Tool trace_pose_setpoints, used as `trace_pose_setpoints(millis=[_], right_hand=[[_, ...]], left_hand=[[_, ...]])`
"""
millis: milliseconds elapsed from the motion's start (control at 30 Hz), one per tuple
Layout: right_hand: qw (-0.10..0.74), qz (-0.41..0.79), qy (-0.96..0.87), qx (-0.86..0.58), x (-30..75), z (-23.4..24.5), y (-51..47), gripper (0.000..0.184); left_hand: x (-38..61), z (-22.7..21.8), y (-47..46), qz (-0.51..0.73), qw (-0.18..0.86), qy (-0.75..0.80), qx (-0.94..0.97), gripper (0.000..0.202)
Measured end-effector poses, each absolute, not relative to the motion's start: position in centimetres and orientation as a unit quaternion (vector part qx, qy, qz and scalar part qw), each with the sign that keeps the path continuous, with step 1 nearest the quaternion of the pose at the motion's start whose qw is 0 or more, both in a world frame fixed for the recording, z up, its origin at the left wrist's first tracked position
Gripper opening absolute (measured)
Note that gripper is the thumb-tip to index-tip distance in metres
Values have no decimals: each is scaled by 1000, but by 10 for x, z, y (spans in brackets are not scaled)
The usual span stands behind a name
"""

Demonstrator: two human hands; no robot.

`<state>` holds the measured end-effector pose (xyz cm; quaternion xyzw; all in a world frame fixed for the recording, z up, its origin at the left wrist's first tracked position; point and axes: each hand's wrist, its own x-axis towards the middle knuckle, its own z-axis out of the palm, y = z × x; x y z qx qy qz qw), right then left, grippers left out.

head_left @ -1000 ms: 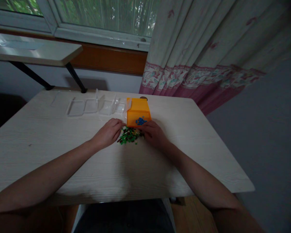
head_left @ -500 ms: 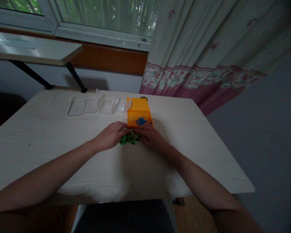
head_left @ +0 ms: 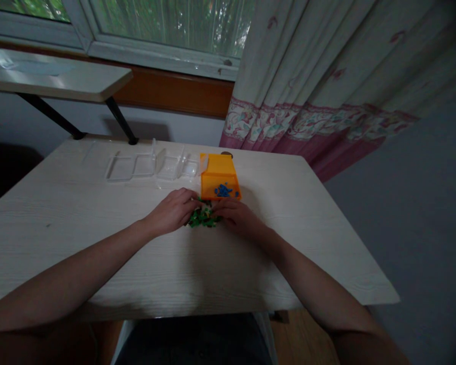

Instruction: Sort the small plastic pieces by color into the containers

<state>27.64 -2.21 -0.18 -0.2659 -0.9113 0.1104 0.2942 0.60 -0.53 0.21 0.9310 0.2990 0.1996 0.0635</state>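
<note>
A small pile of green pieces (head_left: 202, 217), mixed with a few yellow and dark ones, lies on the table; they look like tiny building bricks. At the pile's left side is my left hand (head_left: 177, 207), its slightly bent fingers apart and reaching its upper edge. My right hand (head_left: 237, 215) rests on the right side, fingers stretched over the pieces. No piece shows clearly held in either hand. Just beyond the fingers stands an orange box (head_left: 218, 165), opened flat, with several small blue pieces (head_left: 223, 190) in its near half.
Several clear plastic boxes (head_left: 144, 166) with raised lids stand in a row left of the orange box. A round brown object (head_left: 227, 154) sits behind it. A raised shelf (head_left: 53, 81) on black legs is at the back left; a curtain (head_left: 289, 121) hangs behind the pale table (head_left: 319, 253).
My fingertips have drawn slightly apart and back, baring more of the pile's upper part and the box's near edge. The view has shifted a little.
</note>
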Motion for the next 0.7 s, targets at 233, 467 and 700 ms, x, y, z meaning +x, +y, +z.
trace_pose_setpoints(millis=[233, 467, 700], right_hand=[[311, 74, -897, -305, 289, 2, -22, 28], [303, 114, -895, -308, 292, 6, -23, 31], [425, 118, -706, -554, 325, 6, 10, 30]], left_hand=[[2, 4, 0, 276, 162, 337, 885, 22], [-2, -3, 10, 322, 233, 364, 842, 17], [-1, -5, 10, 335, 240, 394, 821, 28]])
